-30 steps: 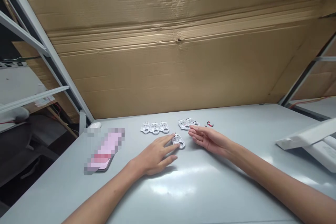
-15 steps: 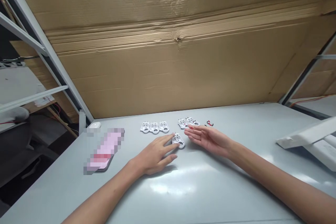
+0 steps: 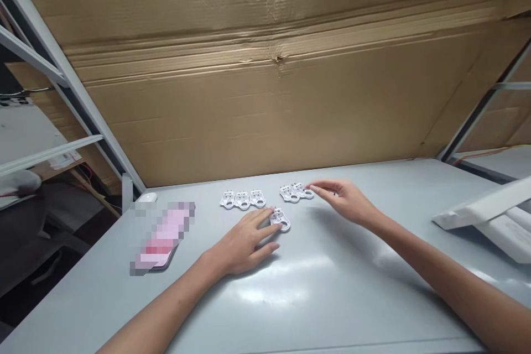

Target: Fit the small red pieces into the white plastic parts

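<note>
Plastic piece [image 3: 281,220], apparently touching left grip [image 3: 243,240]

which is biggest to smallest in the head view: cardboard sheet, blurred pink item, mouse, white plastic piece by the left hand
1. Cardboard sheet
2. Pink item, though pixelated
3. Unsure: the mouse and the white plastic piece look similar, and the mouse sits farther from the camera, so I can't rank them.

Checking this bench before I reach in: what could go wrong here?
The left hand rests on a white part, which could get pushed into the row of three close by. The right hand is right at the pair of parts and might knock them. The glossy table could let parts slide.
</note>
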Demonstrator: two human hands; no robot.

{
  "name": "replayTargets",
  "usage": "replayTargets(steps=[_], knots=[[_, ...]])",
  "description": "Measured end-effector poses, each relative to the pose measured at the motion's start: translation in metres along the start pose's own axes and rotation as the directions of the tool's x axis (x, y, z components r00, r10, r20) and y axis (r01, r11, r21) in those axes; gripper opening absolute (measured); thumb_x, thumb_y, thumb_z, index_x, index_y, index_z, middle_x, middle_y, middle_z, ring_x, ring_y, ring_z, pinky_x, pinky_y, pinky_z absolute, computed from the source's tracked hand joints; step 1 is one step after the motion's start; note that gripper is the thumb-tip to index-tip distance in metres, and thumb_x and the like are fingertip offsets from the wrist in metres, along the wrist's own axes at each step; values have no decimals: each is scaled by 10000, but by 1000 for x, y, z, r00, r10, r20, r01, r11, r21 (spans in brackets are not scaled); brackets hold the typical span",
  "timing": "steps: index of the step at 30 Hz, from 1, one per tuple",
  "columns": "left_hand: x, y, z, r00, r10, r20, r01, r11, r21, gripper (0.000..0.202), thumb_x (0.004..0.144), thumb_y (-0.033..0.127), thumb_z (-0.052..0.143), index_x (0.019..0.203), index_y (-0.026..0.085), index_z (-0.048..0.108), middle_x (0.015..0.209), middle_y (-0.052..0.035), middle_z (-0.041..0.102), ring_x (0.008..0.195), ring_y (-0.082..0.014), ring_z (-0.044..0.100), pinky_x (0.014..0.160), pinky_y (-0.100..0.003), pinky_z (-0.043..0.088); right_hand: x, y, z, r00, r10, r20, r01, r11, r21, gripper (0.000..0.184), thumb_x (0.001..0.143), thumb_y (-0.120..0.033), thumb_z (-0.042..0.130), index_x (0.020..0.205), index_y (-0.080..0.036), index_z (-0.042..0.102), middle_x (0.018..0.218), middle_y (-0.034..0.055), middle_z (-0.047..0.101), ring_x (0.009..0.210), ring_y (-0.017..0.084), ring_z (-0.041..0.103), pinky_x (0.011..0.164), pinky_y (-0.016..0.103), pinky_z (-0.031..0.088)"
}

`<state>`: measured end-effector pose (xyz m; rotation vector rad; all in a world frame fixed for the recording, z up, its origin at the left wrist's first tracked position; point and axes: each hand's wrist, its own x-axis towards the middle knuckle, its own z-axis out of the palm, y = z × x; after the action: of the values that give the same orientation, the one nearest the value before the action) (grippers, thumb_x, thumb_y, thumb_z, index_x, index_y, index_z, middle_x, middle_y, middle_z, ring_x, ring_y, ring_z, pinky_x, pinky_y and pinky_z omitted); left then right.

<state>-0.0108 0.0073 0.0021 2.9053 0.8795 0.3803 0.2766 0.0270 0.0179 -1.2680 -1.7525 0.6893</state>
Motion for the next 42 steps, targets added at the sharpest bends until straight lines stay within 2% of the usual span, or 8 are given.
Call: replayTargets(steps=[4,9,13,21,23,29,37,42], knots=[[2,1,-1,993,71,-93,-71,997,6,324,999,307,425,1250,219,610,1437,-110,498,1346,-275,427,1109,-483,355,12,38,-11,971,-107,-214,29,940,-339,225,848,-352,546,877,-239,739,1104,74,716,1106,305,613,947,458,484],[4,2,-1,990,123,-71,-127,991,-51,320,1006,305,417,1250,206,599,1271,-77,635,1209,-226,553,1060,-416,414,21,69,-15,983,-18,-185,-69,887,-457,237,822,-294,521,837,-217,745,1097,94,717,1056,303,642,915,448,492],[3,0,0,994,101,-38,-102,994,-47,344,1008,338,425,1295,212,566,1336,-80,596,1265,-240,517,1083,-420,392,21,73,-16,994,-8,-108,-45,879,-474,248,828,-290,515,873,-199,742,1101,114,720,1051,312,647,900,433,496],[10,-2,-2,997,53,54,-56,996,64,454,1012,394,421,1395,154,462,1433,-122,505,1333,-259,451,1152,-419,289,17,61,-13,987,-82,-142,1,871,-492,273,862,-283,485,992,-185,705,1162,115,697,1097,305,627,925,446,493],[14,-3,-3,996,41,75,-48,995,92,459,1010,402,419,1399,161,449,1436,-122,501,1325,-256,459,1151,-414,286,11,49,-7,985,-144,-99,80,873,-480,276,884,-295,479,1018,-191,696,1162,111,694,1087,298,631,898,440,513],[29,-10,-7,990,-4,139,-18,987,157,465,1011,445,390,1395,188,446,1459,-121,475,1337,-262,447,1154,-442,256,-7,22,16,924,-295,245,373,838,-399,369,946,-355,468,1284,-255,581,1301,83,631,1186,285,585,983,463,487],[38,-24,-2,995,-45,84,26,977,214,473,1006,504,377,1360,211,486,1416,-108,520,1319,-284,452,1124,-459,274,-10,24,29,880,-287,378,448,763,-465,507,970,-429,441,1395,-158,495,1421,170,524,1334,327,455,1103,535,368],[39,-26,-1,995,-69,71,52,975,217,469,1004,489,391,1343,187,508,1384,-122,542,1289,-308,471,1088,-464,330,-10,23,32,868,-323,377,479,743,-468,478,973,-423,446,1368,-164,523,1411,174,530,1289,319,502,1062,510,422]])
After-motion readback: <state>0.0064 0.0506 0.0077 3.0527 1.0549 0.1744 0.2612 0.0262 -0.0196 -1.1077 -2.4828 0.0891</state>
